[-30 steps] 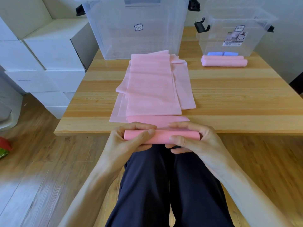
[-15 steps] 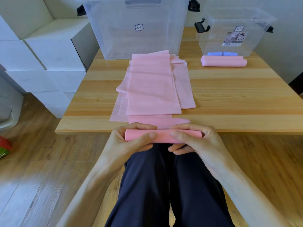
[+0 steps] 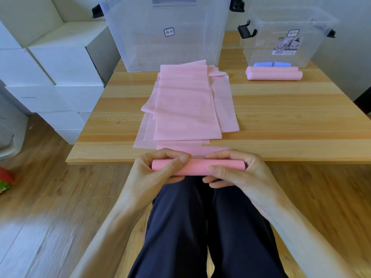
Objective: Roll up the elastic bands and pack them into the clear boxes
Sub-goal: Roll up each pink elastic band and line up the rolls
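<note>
Rolling step in hand: pink band roll [image 3: 197, 167] was held just off the table [image 3: 281, 121] edge, w/ left hand [image 3: 158, 169] & right hand [image 3: 230, 169] each in a curled grip around it. Next, prob. more flat band [image 3: 186, 109] to be wound in evenly.

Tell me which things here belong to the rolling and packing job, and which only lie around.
Job: pink roll in left hand and right hand; flat pink bands; finished rolls; big clear box; small clear box.
Lying about: white boxes; red thing.
</note>
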The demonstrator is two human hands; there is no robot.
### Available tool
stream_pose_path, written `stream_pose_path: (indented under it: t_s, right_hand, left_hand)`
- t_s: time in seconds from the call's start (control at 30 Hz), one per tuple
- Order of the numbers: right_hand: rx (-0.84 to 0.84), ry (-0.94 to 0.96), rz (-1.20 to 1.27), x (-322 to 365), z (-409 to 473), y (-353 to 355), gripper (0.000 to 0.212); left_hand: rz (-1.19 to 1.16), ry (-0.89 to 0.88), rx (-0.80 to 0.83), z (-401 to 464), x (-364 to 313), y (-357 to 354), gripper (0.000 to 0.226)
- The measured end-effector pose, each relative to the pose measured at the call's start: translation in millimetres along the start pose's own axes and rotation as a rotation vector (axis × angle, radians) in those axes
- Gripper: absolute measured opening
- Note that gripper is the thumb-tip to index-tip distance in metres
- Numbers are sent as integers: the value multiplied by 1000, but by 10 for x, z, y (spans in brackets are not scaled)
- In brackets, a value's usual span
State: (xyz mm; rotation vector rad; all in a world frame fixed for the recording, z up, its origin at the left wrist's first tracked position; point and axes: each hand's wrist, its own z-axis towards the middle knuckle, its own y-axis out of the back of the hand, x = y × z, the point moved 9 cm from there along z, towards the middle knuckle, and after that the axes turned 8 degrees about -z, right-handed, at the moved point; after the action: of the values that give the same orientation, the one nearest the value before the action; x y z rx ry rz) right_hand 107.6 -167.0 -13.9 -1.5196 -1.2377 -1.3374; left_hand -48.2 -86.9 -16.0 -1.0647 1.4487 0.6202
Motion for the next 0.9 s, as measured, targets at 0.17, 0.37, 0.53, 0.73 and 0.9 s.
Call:
stream_pose_path:
  t_s: [0.17,0.37,0.53,0.73,0.9]
  right_hand:
    - [-38,14,-3,24,10,28,28]
    - [-20,14,5,30,9,10,36]
    - [-74,50,-17,59,10,64,25]
    - [-87,3,32,24,15,100,29]
    - [-7,-5,59,25,19,58,37]
  left_hand:
    - [-51,-20,44,-13,-6,-8,16]
    - [-66,-57,10,-12,-45,2,11]
    - [-23,-12,22,-3,-9,-1,23]
    - [-40,-62,91,-24,-35,-51,11]
    - [-12,-136,79,-33,-105,-47,15]
